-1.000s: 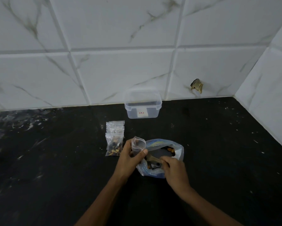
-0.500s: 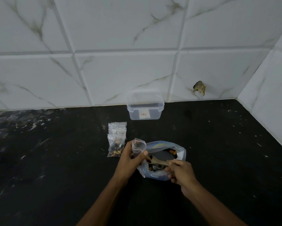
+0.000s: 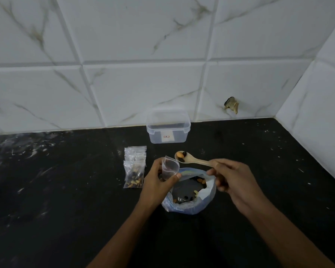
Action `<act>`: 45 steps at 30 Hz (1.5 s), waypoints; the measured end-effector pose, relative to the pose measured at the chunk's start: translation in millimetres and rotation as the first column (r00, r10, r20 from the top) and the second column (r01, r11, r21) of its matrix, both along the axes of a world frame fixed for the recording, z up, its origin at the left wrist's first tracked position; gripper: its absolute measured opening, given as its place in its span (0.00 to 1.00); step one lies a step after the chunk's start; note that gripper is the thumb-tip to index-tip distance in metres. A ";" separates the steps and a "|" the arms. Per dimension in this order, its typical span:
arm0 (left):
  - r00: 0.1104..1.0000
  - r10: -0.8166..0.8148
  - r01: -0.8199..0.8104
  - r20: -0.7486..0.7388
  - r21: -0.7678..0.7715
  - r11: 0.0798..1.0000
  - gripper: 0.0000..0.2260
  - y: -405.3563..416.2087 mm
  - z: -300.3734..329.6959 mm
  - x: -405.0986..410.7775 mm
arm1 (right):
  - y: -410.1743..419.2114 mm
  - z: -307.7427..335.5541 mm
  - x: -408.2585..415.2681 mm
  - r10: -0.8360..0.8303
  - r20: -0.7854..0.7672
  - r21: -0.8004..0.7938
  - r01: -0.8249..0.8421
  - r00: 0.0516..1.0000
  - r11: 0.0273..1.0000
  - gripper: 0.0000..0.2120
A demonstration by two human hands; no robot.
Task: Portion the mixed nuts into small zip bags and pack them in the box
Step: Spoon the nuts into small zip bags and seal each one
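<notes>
Spoon (image 3: 189,159) rose out of the big nut bag (image 3: 189,192), loaded, right hand (image 3: 234,177) fingers gripping its handle. Left hand (image 3: 158,180) pinched an open zip bag (image 3: 170,167). Filled bags (image 3: 134,167), maybe four, lay left; box (image 3: 168,129) far, apparently unpacked.

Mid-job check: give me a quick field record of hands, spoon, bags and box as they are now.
left hand: holds small zip bag open, upright
right hand: grips spoon handle
spoon load: a few nuts, beside the small bag's mouth
bulk nut bag: open on counter
filled bags: stacked left of the hands
box: lidded, at the wall
</notes>
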State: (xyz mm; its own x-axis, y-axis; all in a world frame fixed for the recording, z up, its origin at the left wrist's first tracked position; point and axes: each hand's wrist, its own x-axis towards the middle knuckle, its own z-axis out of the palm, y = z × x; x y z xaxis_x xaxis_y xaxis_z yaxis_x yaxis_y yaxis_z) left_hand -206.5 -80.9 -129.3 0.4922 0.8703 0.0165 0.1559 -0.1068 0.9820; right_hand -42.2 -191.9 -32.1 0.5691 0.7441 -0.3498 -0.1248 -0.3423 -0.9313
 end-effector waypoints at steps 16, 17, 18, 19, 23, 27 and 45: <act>0.999 -0.009 0.007 0.035 0.039 0.999 0.19 0.8 4.7 14.3 | -1.9 -41.6 -21.9 0.001 1.000 -0.008 -0.483 -0.016 0.876 0.14; 0.999 -0.012 0.010 0.034 0.039 0.999 0.19 1.2 3.5 14.0 | -1.6 -42.2 -21.0 -0.004 1.000 -0.004 -0.483 -0.015 0.876 0.14; 0.999 -0.012 0.011 0.032 0.038 0.999 0.19 1.7 2.4 13.8 | -1.0 -41.6 -20.3 -0.006 1.000 0.015 -0.472 0.020 0.882 0.15; 1.000 -0.009 0.008 0.030 0.038 0.999 0.19 2.2 1.9 13.2 | -0.6 -40.1 -19.7 -0.016 0.996 0.055 -0.450 0.091 0.891 0.15; 1.000 0.011 -0.011 0.018 0.027 1.000 0.20 5.4 -0.5 9.0 | 0.0 -28.5 -14.9 -0.158 0.846 0.306 -0.221 0.510 0.926 0.10; 0.998 0.043 -0.044 0.046 0.005 0.999 0.19 5.7 -3.9 0.5 | 4.1 -38.7 0.8 -0.103 0.533 0.146 0.028 0.840 0.989 0.09; 0.996 0.092 -0.092 0.019 -0.003 0.996 0.17 -3.3 -7.6 -15.8 | 27.8 -115.0 6.3 0.482 0.823 -0.465 -0.133 0.301 0.875 0.07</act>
State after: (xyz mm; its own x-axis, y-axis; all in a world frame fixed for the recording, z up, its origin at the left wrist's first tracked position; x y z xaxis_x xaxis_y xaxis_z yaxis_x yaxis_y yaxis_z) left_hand -222.3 -84.2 -136.9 0.4095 0.9120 0.0233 0.1459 -0.0907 0.9851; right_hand -35.9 -164.1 -147.1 0.4028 0.9152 0.0076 0.8872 -0.3885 -0.2488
